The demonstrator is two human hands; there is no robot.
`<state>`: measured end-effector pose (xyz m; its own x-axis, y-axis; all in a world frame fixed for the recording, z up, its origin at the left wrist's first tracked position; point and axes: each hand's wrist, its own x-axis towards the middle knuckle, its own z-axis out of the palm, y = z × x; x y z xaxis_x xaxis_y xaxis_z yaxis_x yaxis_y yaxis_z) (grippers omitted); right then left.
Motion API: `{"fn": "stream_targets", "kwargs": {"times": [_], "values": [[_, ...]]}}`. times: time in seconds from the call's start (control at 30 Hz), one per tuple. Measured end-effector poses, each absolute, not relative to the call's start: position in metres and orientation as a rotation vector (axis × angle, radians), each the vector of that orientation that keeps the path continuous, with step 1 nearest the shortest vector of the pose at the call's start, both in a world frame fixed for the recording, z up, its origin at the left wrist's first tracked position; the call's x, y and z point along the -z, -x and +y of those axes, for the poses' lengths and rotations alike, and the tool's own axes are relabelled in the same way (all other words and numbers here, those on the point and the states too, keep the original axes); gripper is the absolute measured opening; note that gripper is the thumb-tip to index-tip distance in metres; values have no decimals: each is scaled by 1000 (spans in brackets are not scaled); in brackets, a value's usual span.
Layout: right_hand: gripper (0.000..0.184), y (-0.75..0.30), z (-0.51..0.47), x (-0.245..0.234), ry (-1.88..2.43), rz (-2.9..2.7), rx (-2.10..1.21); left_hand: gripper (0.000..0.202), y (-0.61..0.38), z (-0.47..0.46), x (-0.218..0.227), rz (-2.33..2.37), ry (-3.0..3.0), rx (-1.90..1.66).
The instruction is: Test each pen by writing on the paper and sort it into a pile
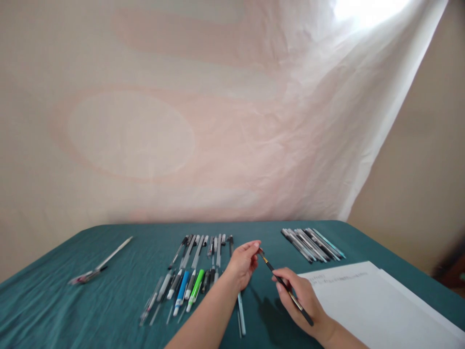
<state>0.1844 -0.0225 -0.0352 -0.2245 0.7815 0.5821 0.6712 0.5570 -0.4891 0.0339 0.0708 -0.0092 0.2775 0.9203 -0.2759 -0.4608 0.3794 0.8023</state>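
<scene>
My right hand is curled closed around the dark handle of a slim brush, which slants up and away toward my left hand. The left has thumb and fingertips drawn together at the bristle end; from here I can't tell whether they pinch it or merely touch. The brush is thus off the bench, held up between the two hands.

As far as I can judge, a good deal is already laid out: a back row of pens beyond and left of the left hand, and nearer, beside that forearm, markers including a blue marker and a green marker. A bundle of pens lies beyond the right hand. A light blue pen sits just below the left wrist. Right of the right hand, the paper bears faint marks along its far edge. The brush isn't set down; how much else remains, I can't say.
</scene>
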Motion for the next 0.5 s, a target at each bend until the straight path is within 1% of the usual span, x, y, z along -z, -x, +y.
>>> {"fn": "stream_targets", "kwargs": {"times": [0.27,0.5], "values": [[25,-187,-19,41,1190,-1928,-170,30,-38,64,13,857,-810,-1001],[25,-188,-17,41,1243,-1917,-156,35,-49,51,16,859,-940,-997]]}}
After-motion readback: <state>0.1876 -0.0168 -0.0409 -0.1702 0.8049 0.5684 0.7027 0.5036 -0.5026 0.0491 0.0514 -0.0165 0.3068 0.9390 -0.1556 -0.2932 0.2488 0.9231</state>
